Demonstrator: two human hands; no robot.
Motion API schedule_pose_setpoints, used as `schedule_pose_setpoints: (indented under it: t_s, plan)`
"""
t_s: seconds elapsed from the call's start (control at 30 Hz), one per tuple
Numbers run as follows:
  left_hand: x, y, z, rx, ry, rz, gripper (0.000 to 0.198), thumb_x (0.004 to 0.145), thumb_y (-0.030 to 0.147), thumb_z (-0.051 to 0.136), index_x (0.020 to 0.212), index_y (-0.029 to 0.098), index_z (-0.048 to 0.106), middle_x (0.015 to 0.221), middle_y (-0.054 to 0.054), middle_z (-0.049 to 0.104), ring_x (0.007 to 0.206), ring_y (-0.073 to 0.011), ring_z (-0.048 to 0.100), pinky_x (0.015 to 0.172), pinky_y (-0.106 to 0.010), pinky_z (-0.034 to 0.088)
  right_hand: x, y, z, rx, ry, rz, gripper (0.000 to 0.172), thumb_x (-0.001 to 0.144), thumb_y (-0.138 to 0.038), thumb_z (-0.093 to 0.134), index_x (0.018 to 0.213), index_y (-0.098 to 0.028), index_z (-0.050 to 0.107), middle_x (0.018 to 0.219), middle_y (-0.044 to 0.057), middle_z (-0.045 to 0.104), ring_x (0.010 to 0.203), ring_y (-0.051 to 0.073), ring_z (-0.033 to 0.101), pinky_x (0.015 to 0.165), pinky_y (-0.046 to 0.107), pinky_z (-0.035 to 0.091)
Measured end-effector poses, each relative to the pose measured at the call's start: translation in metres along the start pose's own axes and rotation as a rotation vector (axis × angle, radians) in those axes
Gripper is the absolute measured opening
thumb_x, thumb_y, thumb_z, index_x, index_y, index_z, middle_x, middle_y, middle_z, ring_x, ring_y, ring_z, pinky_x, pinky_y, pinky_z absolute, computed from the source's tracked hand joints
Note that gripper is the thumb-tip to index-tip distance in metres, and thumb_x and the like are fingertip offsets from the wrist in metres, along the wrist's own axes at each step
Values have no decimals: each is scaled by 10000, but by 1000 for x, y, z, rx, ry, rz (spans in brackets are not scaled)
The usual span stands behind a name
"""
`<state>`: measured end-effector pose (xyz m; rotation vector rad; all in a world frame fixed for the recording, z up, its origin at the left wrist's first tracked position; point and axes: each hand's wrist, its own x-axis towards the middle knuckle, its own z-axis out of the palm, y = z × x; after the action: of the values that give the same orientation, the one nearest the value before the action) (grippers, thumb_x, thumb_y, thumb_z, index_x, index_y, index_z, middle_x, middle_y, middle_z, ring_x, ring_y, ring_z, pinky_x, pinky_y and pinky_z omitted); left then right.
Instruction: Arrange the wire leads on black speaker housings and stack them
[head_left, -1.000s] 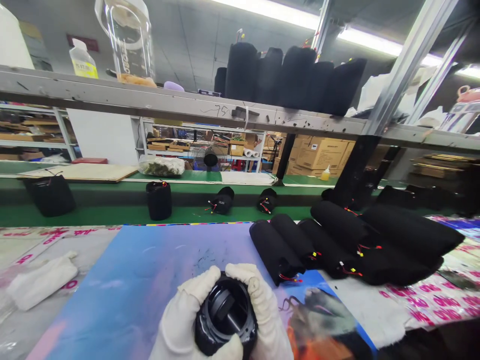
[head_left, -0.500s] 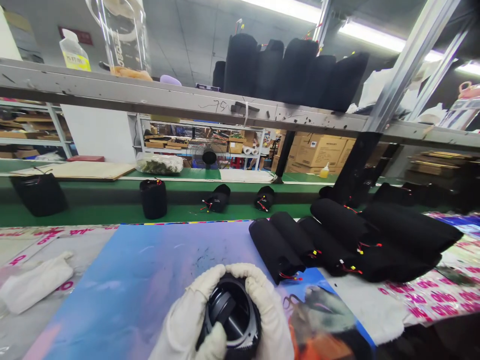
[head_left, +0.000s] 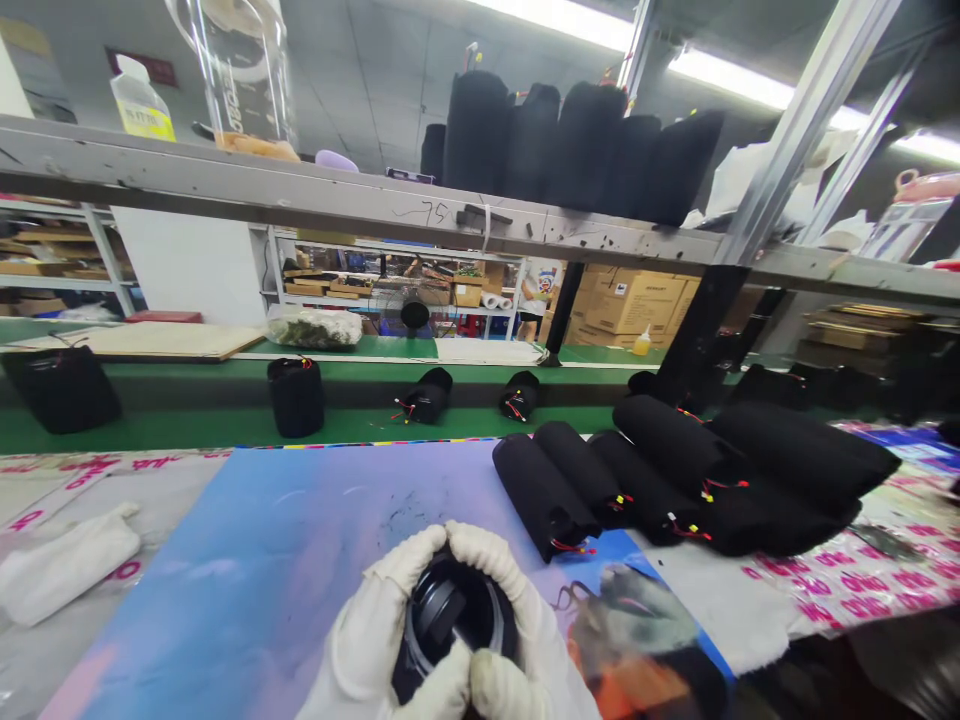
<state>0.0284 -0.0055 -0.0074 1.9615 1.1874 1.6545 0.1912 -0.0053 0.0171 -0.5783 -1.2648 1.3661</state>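
Both my hands wear white cotton gloves and hold a round black housing point(head_left: 457, 620) low in the middle of the view. Its open end faces up, showing a dark inner ring and a crosspiece. My left hand point(head_left: 371, 630) wraps its left side, and my right hand point(head_left: 510, 640) wraps its right side, with fingers over the near rim. Part of the housing is hidden by my fingers. To the right on the printed sheet lie several black fabric-covered cylinders point(head_left: 540, 495) with red and yellow wires at their ends.
A blue-purple printed sheet point(head_left: 262, 540) lies under my hands, with a white cloth point(head_left: 67, 565) to the left. Beyond it, several black cylinders point(head_left: 296, 397) stand on a green belt point(head_left: 337, 428). A grey shelf point(head_left: 300, 195) above holds more black cylinders point(head_left: 585, 150) and a clear jug point(head_left: 240, 80).
The housing has turned in my hands, and my fingers now cover more of its near rim. The whole scene has shifted slightly left in view.
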Motion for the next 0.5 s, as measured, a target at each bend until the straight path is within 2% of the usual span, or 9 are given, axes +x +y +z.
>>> schedule_pose_setpoints:
  t_s: [0.07,0.17,0.27,0.33,0.37,0.43,0.5]
  plan:
    - [3,1,1,-119,10,-81,424,982,538,520,1356,380,641,1349,-6,711,1272,-255,651,1124,-410,503,0,1,-1,36,-10,-5,642,730,-615,841,1307,-385,682,1474,38,622,1426,327,514,1212,467,375]
    - [4,-6,5,-258,35,-216,430,1011,548,446,1348,369,643,1302,-12,737,1199,-250,702,1065,-400,558,3,2,-3,-48,57,-18,514,856,-672,687,1307,-425,686,1423,10,671,1380,284,569,1202,445,400]
    - [1,-13,7,-273,98,-273,543,991,538,508,1506,370,470,1374,-39,691,1156,-257,726,977,-371,614,8,4,-1,-254,162,-91,399,977,-622,542,1197,-375,766,1346,23,716,1296,242,629,1155,368,455]
    - [0,-15,6,-252,114,-277,602,1001,582,441,1564,381,367,1434,-60,645,1086,-252,755,909,-378,645,11,5,1,-293,187,-115,400,970,-619,558,1189,-361,771,1300,27,733,1247,228,654,1114,324,487]
    - [0,-15,4,-235,110,-272,600,1006,605,396,1562,379,373,1450,-67,631,1071,-252,759,902,-391,647,13,6,2,-296,195,-124,413,963,-631,560,1190,-358,770,1271,29,742,1219,224,667,1093,311,502]
    - [1,-12,0,-191,103,-254,554,997,633,393,1459,369,547,1461,-59,625,1163,-265,720,1016,-433,589,15,7,2,-338,211,-146,433,954,-656,554,1146,-344,786,1212,35,750,1168,223,681,1061,305,519]
    - [4,-10,-7,-77,83,-218,477,974,623,481,1300,350,696,1447,-46,638,1269,-283,655,1102,-449,523,17,6,-2,-397,230,-151,483,924,-700,562,1083,-316,808,1224,47,734,1150,237,679,1046,317,530]
